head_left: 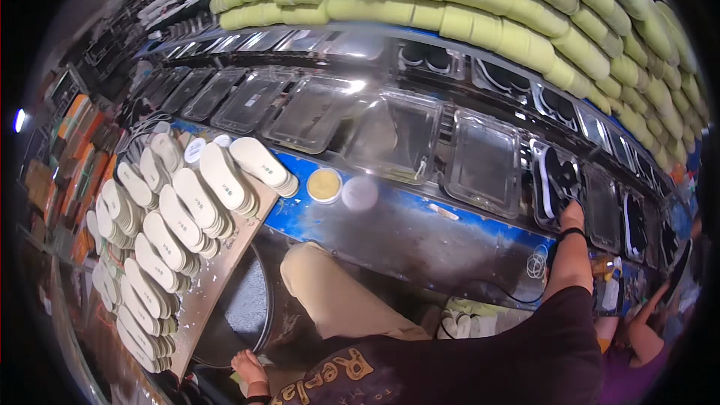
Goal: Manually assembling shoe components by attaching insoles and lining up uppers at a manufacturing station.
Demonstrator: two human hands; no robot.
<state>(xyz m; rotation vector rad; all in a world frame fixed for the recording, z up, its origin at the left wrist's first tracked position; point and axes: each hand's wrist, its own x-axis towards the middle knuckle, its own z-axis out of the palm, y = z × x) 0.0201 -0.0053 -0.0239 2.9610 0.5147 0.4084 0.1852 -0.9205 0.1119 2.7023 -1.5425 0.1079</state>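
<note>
My right hand reaches far out to the right and closes on the near end of a black shoe with a white sole. The shoe lies in a clear plastic tray on the belt line. A dark band circles that wrist. My left hand rests low down at my left side, fingers apart, holding nothing. It sits by the rim of a dark round drum and the near corner of a wooden board loaded with white insoles.
A row of clear trays runs along the blue-edged line; several at the right hold black shoes. A round tin of yellow paste and a white lid sit on the edge. Yellow-green insole stacks fill the shelf above. Another person sits at right.
</note>
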